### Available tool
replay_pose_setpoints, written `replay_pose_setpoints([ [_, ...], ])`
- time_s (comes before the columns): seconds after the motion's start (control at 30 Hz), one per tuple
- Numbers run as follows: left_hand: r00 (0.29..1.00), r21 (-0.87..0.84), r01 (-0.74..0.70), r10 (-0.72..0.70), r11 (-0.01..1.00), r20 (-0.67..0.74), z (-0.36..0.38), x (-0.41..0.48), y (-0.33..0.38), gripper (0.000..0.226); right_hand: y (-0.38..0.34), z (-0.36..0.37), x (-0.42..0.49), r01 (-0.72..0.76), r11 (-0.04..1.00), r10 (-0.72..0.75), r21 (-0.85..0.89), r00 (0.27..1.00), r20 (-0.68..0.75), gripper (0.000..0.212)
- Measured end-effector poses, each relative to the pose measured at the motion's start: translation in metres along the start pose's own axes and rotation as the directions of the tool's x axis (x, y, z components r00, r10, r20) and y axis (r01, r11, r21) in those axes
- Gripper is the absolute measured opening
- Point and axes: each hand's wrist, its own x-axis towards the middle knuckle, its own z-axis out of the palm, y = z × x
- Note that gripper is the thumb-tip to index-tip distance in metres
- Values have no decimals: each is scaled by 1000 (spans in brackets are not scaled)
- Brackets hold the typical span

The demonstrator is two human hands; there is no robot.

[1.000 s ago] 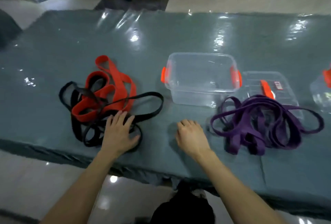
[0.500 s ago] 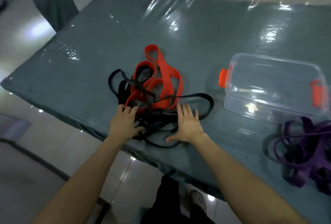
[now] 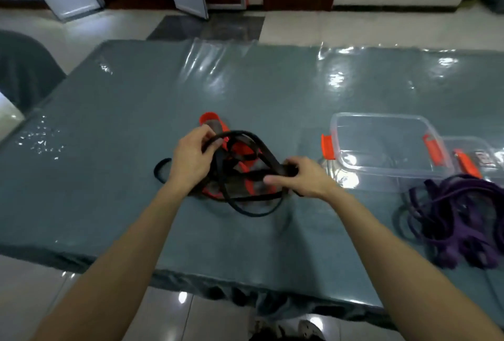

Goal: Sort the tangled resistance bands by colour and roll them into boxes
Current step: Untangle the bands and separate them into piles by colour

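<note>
Black band (image 3: 242, 135) and red band (image 3: 208, 118) tangled together, mid tabletop (image 3: 109, 122), upper strands held off the surface.

Left hand (image 3: 191, 158): fingers (image 3: 211, 147) curled round a black strand at the tangle's left side.

Right hand (image 3: 305, 177): fingers (image 3: 275, 180) pinch black strands at its right side.

One black strand arches hand to hand; long axis left to right, dipping rightward. Slack loop lies toward the near edge.

Clear box (image 3: 387, 181), orange latches, stands right of the tangle, apart. Purple bands (image 3: 463, 220) heaped in front of it. Lid (image 3: 474, 143) beside the box bears a label (image 3: 484, 156): blurred, unreadable.
</note>
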Motion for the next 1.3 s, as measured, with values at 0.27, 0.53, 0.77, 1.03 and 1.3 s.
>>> replay_pose_setpoints([
  [0.27,906,141,133,-178,981,385,-70,49,-26,50,-73,-82,2,95,949,20,300,933,-359,34],
  [0.53,822,-94,74,-8,993,570,-34,30,21,117,-119,-98,-8,138,989,-114,60,946,-304,17],
  [0.77,891,-235,3,104,972,442,34,42,79,123,-160,-156,-50,319,943,-250,93,865,-434,17],
  [1.03,931,-240,19,70,970,359,95,61,117,37,-125,-208,-96,489,572,-172,658,857,-487,20],
  [1.3,914,2,-224,209,975,347,64,110,188,27,-28,-214,-91,-291,852,112,-434,913,-392,57],
])
